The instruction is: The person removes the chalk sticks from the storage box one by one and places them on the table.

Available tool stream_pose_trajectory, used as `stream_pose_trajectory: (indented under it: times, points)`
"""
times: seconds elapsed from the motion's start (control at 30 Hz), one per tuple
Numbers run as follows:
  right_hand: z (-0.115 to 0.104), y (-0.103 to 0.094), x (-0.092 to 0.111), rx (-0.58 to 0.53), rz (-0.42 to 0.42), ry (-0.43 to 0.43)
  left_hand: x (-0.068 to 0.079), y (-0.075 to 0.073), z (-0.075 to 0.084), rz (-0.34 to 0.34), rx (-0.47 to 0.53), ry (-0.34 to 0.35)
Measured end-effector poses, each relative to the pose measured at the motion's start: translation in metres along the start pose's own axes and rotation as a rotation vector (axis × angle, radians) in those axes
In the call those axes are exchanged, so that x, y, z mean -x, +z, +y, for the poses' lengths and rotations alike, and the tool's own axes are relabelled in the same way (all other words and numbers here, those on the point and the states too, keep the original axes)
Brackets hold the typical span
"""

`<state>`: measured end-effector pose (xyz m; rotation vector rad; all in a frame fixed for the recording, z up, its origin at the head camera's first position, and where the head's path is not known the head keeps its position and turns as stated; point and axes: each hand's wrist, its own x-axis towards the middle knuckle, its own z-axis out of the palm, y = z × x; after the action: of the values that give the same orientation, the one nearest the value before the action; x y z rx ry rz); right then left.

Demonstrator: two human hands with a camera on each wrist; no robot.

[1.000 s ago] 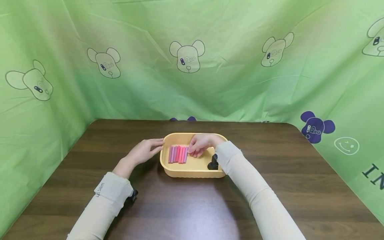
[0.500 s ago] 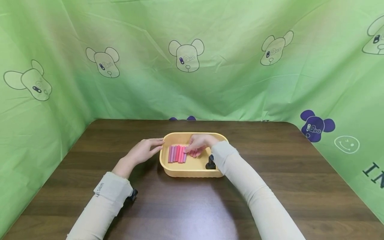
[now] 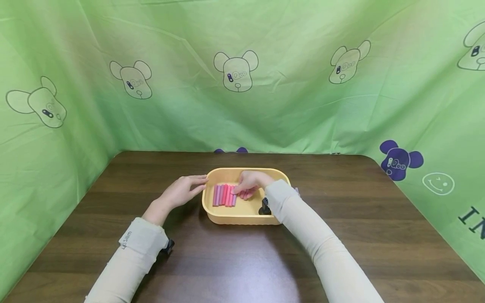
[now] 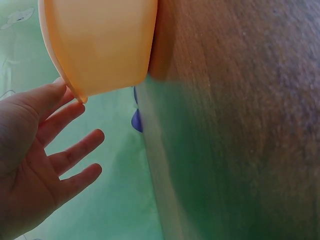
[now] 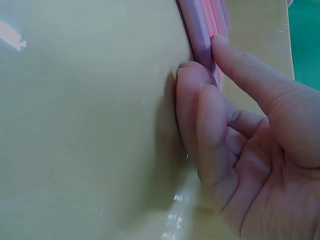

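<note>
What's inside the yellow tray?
A row of pink and purple sticks, plus the right hand at the row's right end. That hand, its sleeve and black wrist camera cover part of the tray; anything beneath can't be seen.

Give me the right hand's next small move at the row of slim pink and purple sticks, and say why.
Probably lift the slim lilac stick at the right end of the row: the bare right hand appears to pinch it between thumb and fingertips, and open floor of the oblong yellow tray lies beside it.
</note>
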<state>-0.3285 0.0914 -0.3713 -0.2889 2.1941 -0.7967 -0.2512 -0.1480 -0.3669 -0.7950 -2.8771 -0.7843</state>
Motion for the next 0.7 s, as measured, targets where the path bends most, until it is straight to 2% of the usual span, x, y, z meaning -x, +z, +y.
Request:
stream_pose_trajectory:
  times: [0.7]
  points:
    - [0.0008,-0.0030,-0.0044,-0.066,-0.061,0.035,0.0006,-0.0016,0.0025,-0.010,-0.002,-0.017]
